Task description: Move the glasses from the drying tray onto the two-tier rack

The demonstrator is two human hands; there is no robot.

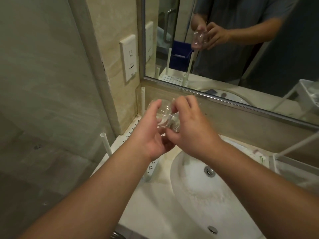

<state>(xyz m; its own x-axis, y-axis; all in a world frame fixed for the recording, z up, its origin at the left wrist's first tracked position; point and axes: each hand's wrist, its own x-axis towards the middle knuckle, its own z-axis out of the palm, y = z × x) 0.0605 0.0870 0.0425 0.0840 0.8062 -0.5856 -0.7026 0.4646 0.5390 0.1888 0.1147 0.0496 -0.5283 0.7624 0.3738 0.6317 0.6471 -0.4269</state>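
A: Where are the glasses (165, 116)?

B: Off the tray, clamped between both hands: left hand (151, 135) under and beside them, right hand (188, 133) curled over, above the two-tier rack (133, 128) at the tabletop's far-left corner. 2 hands steady slippery glass, probably.

A: Anything in the way?

B: The rack's upright posts (143, 99); the sink (198, 192) lies just right, the drying tray (293, 169) at the right edge.

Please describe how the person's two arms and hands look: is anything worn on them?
Both forearms are bare all the way to the bottom edge of the picture; no sleeve reaches them. The left hand and right hand wear no gloves, and no watch or bracelet shows on the wrists. No ring shows on the visible fingers. In the mirror, the reflection shows a short-sleeved grey shirt.
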